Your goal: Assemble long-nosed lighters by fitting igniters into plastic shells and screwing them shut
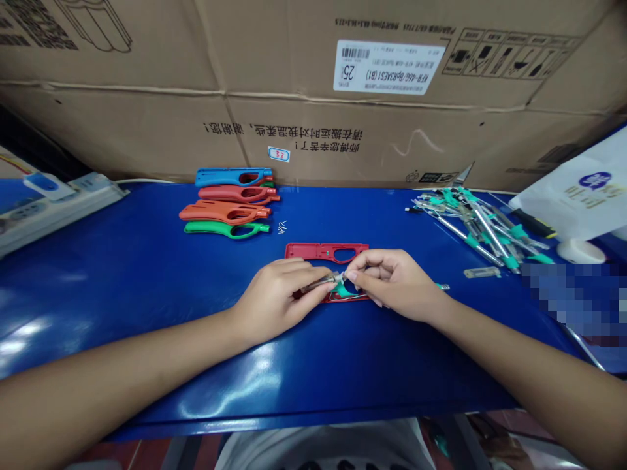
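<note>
My left hand point(277, 294) is closed round a clear lighter fuel tank point(318, 284), gripped between thumb and fingers. At the tank's right end, my right hand point(399, 284) pinches with thumb and forefinger; the tiny piece between them is too small to name. Below both hands lies one red lighter shell half point(360, 298), partly hidden, with a green trigger point(347, 291) and a thin wire in it. The matching red shell half point(306, 250) rests just behind the fingers. A metal tube's tip point(443, 286) shows past my right wrist.
Several coloured lighter shells point(223, 212) are stacked at the back left, beside tiny white springs point(282, 227). Metal tubes with green parts point(482, 225) pile up at right; another clear tank point(482, 272) lies nearer. A power strip point(53, 202) stands left, a cardboard wall point(171, 130) behind.
</note>
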A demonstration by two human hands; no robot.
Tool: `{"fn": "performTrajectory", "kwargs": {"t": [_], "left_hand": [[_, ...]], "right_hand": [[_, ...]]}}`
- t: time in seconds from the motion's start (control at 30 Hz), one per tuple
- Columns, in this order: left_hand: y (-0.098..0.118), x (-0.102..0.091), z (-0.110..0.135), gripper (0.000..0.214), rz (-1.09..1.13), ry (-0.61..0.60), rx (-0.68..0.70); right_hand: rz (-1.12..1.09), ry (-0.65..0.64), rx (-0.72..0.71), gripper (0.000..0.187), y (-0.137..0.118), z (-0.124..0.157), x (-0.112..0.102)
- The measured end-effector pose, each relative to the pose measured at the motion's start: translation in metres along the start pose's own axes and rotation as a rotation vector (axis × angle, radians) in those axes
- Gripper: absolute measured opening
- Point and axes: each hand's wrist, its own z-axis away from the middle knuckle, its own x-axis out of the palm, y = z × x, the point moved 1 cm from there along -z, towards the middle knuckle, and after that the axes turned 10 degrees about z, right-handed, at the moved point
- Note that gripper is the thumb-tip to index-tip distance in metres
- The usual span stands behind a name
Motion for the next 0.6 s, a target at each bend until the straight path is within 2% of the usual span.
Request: {"fn": "performTrajectory", "kwargs": {"t": [0.6], "left_hand": [[0.0009, 0.0002, -0.0030, 0.016, 0.009, 0.058, -0.015]], "right_hand": [[-0.046, 0.009, -0.060, 0.030, 0.0047, -0.0029, -0.0033]]}}
